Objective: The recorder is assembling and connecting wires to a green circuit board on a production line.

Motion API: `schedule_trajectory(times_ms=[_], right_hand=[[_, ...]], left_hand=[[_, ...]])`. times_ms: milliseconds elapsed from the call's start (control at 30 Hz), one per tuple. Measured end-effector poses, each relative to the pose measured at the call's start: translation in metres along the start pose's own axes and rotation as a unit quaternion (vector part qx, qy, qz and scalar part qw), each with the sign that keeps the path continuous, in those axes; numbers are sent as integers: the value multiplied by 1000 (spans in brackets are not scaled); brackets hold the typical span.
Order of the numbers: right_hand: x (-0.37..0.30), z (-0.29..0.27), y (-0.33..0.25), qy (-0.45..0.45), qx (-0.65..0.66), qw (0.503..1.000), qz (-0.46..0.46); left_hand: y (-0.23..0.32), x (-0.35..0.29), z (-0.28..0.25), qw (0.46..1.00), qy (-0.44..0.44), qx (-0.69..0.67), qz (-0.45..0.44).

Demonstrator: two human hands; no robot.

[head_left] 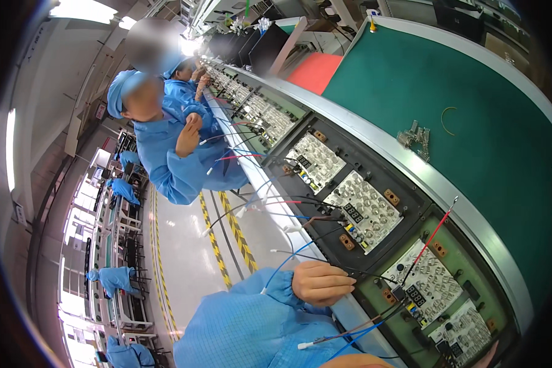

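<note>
The left hand (320,283) is closed in a loose fist around thin black wires (374,277) that run to a white circuit board (424,279) in a green fixture (374,299) on the desk (472,122). Only a sliver of the right hand (359,362) shows at the lower edge, so its grip cannot be told. A red wire (432,236) rises from the same board, and blue wires (356,336) trail below. The work would go best with the leads kept sorted by colour, gently slack and clear of neighbouring boards (363,211).
</note>
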State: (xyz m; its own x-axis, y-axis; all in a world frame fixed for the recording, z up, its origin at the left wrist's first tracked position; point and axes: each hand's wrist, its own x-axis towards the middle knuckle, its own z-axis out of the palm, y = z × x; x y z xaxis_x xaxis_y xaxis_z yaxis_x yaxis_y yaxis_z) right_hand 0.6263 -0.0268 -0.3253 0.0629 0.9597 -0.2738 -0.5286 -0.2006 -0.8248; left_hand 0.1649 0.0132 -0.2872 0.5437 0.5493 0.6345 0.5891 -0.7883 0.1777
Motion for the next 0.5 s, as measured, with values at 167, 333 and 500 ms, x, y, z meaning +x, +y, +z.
schedule_trajectory(times_ms=[167,333,500], right_hand=[[-2,41,-15,114,56,985,120],[-9,69,-34,190,90,953,221],[-34,-44,-16,-13,317,927,201]], left_hand=[[1,-5,7,999,43,3,-15],[3,-5,1,999,32,-5,-37],[1,6,9,998,51,-33,-17]])
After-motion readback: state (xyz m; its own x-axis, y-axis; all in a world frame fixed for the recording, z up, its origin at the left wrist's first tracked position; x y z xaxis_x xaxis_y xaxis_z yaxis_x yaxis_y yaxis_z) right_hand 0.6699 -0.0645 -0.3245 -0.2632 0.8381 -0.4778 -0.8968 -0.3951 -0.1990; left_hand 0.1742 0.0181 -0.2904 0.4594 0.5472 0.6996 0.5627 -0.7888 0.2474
